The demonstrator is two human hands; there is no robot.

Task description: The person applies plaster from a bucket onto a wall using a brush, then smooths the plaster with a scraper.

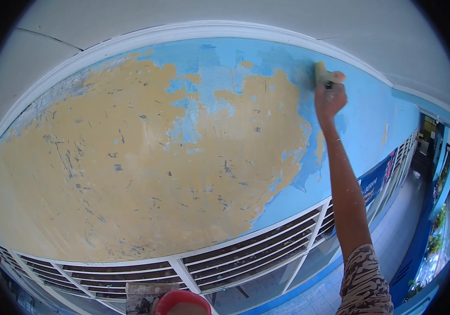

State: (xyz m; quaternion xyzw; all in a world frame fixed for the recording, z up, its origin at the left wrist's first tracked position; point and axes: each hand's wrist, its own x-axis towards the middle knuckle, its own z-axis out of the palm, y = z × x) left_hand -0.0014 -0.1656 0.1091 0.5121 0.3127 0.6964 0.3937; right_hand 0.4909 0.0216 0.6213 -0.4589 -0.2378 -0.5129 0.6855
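Observation:
My right hand point(330, 97) is raised high and grips a scraper point(320, 73) whose pale blade is pressed flat against the blue wall point(361, 115) just under the white ceiling moulding point(193, 31). The blade sits at the upper right edge of a large patch of bare yellow-tan plaster point(130, 168) where the blue paint has come off. Flakes and islands of blue paint remain inside the patch near the top middle. My right arm point(348, 199) stretches up from a patterned sleeve point(364, 283). My left hand is out of sight.
White louvred vents point(256, 252) run below the wall. A red rounded object point(183, 303) and a stained board point(143, 296) sit at the bottom edge. A tiled corridor point(393, 236) with blue walls and plants extends to the right.

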